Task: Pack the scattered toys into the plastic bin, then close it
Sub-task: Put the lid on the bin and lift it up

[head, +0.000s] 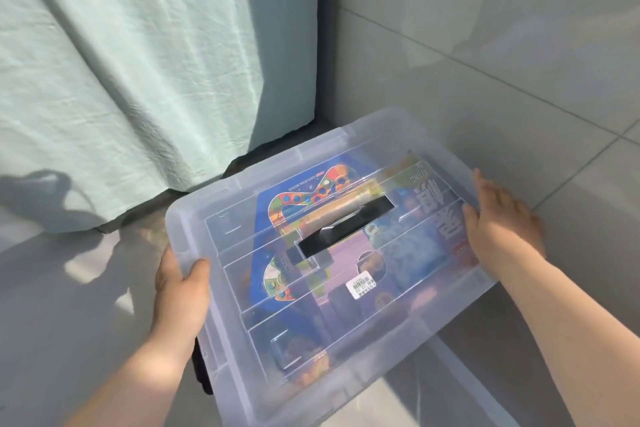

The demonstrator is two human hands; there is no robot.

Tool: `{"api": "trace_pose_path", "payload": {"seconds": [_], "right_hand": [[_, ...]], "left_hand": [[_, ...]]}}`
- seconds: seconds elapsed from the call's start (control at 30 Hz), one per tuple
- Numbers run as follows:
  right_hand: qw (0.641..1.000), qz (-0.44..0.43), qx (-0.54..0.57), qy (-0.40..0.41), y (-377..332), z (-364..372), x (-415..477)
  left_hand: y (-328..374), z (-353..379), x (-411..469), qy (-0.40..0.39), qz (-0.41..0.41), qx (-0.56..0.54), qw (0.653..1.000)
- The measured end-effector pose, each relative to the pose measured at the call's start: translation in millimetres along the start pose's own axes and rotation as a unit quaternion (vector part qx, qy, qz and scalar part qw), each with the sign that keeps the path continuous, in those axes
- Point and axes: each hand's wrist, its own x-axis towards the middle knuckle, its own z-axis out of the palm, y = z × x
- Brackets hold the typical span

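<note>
On the floor (pixel 588 184), the plastic bin (pixel 225 367) ran out of frame at its near end. The left hand (pixel 180 291) gripped the lid (pixel 194 218) at its rim, fingers hidden underneath; the right hand (pixel 498 218) pressed flat on it. The barcode sticker (pixel 360 284) was too blurred to read.

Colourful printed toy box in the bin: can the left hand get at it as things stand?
Probably not: the clear plastic lid lies over the colourful printed toy box, and the left hand grips that lid's left edge.

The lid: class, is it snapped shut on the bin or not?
Not shut. The lid lies askew over the bin, one corner overhanging, left hand gripping its edge, right hand resting on its far side.
</note>
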Motion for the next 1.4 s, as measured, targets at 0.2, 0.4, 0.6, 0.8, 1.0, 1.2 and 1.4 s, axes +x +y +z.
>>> {"api": "trace_pose_path", "payload": {"seconds": [0.2, 0.4, 0.6, 0.8, 1.0, 1.2, 1.4], "right_hand": [[0.998, 0.011, -0.001, -0.058, -5, -7, 39], [0.997, -0.008, -0.008, -0.079, -7, -11, 59], [0.996, 0.023, 0.022, -0.086, 3, -7, 33], [0.991, 0.063, 0.030, -0.115, 10, -3, 6], [0.937, 0.123, 0.296, -0.140, 13, 4, 30], [0.901, 0.178, 0.355, -0.173, 18, 6, 29], [0.964, 0.152, 0.207, -0.067, 8, 5, 28]], "left_hand": [[-10, 7, 15, 0.022, -0.025, -0.011, 0.999], [-13, 17, 37, 0.017, -0.024, 0.001, 1.000], [2, 9, 74, -0.042, 0.021, 0.039, 0.998], [12, 6, 99, -0.051, 0.066, 0.153, 0.985], [28, 12, 77, 0.027, 0.217, 0.409, 0.886], [53, 74, -2, -0.235, 0.363, 0.315, 0.845], [34, 111, -12, -0.216, 0.405, 0.469, 0.754]]}}
